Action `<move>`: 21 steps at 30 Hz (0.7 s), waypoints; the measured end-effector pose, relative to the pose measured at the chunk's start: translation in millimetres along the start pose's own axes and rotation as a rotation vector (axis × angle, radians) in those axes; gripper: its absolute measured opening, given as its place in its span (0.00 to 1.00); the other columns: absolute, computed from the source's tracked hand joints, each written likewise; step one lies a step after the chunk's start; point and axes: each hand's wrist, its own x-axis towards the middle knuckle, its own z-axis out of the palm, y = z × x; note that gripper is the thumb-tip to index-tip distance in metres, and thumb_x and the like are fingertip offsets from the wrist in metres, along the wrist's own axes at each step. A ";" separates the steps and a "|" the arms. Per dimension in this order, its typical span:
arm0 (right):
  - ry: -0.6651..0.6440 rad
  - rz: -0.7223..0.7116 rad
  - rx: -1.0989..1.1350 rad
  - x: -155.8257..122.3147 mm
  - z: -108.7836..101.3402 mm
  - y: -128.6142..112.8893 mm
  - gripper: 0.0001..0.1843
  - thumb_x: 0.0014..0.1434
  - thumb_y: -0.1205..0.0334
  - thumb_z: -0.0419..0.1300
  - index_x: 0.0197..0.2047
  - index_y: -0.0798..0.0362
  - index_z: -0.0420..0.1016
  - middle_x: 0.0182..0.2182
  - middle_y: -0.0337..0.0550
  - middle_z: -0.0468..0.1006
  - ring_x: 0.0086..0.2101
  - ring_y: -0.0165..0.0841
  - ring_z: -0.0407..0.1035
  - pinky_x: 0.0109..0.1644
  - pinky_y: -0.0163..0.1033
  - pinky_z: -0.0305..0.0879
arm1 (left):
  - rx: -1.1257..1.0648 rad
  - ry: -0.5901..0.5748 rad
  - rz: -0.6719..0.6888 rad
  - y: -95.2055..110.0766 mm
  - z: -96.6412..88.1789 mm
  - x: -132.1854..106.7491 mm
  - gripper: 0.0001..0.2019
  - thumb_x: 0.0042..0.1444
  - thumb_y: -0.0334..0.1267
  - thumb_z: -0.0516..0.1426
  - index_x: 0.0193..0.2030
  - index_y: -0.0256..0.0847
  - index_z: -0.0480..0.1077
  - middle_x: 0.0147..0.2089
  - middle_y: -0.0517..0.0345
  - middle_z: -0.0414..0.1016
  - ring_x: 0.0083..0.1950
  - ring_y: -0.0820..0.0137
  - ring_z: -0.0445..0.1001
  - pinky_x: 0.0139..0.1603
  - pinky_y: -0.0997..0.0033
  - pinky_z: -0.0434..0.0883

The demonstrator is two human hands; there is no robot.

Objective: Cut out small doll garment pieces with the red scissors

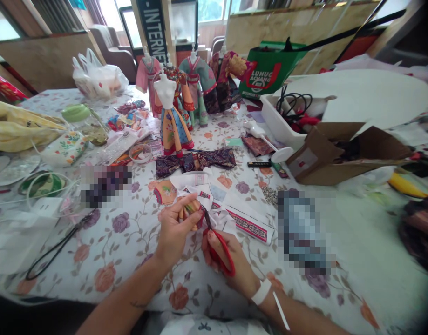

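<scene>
My left hand (174, 228) pinches a small printed fabric piece (191, 211) in orange and white between thumb and fingers. My right hand (227, 260) grips a pair of red-handled scissors (221, 251), and their dark blades (207, 218) reach up into the edge of that piece. The blade tips are hidden in the cloth. Just right of my hands lies a white strip with a pink woven border (248, 225). A dark paisley fabric piece (194, 163) lies further ahead on the table.
A floral tablecloth (112, 260) covers the table. Beyond it stand dressed doll mannequins (173, 125). A cardboard box (343, 156), white bin with cables (287, 116), green bag (269, 70), glass jar (83, 123) and yellow cloth (21, 125) surround them. Two pixelated patches hide items.
</scene>
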 end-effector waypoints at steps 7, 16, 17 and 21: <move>-0.002 0.002 -0.025 -0.6 -0.4 -0.7 0.27 0.56 0.37 0.54 0.23 0.54 0.67 0.13 0.34 0.64 0.14 0.24 0.52 0.19 0.32 0.46 | 0.047 -0.049 0.000 -1.0 -3.4 1.8 0.22 0.47 0.40 0.64 0.51 0.42 0.74 0.29 0.63 0.70 0.25 0.78 0.65 0.25 0.80 0.64; -0.004 -0.005 -0.057 -0.7 -1.7 1.3 0.28 0.57 0.37 0.53 0.20 0.53 0.64 0.13 0.34 0.63 0.14 0.23 0.51 0.18 0.32 0.44 | 0.085 -0.072 0.025 -1.5 -5.3 2.8 0.21 0.48 0.40 0.64 0.51 0.43 0.74 0.25 0.66 0.64 0.22 0.80 0.58 0.24 0.80 0.60; -0.007 -0.007 -0.055 -0.5 -2.0 2.3 0.29 0.58 0.37 0.53 0.20 0.53 0.63 0.13 0.34 0.63 0.15 0.23 0.51 0.18 0.32 0.43 | 0.082 -0.070 0.025 -1.7 -5.4 2.8 0.21 0.48 0.40 0.64 0.51 0.43 0.74 0.25 0.66 0.63 0.22 0.80 0.58 0.24 0.80 0.60; -0.004 -0.016 -0.044 0.2 -2.5 5.1 0.28 0.58 0.38 0.53 0.19 0.53 0.62 0.13 0.34 0.62 0.14 0.23 0.51 0.18 0.32 0.43 | 0.085 -0.057 0.020 -2.4 -5.4 2.8 0.22 0.47 0.40 0.65 0.51 0.44 0.74 0.27 0.65 0.66 0.23 0.79 0.58 0.24 0.81 0.59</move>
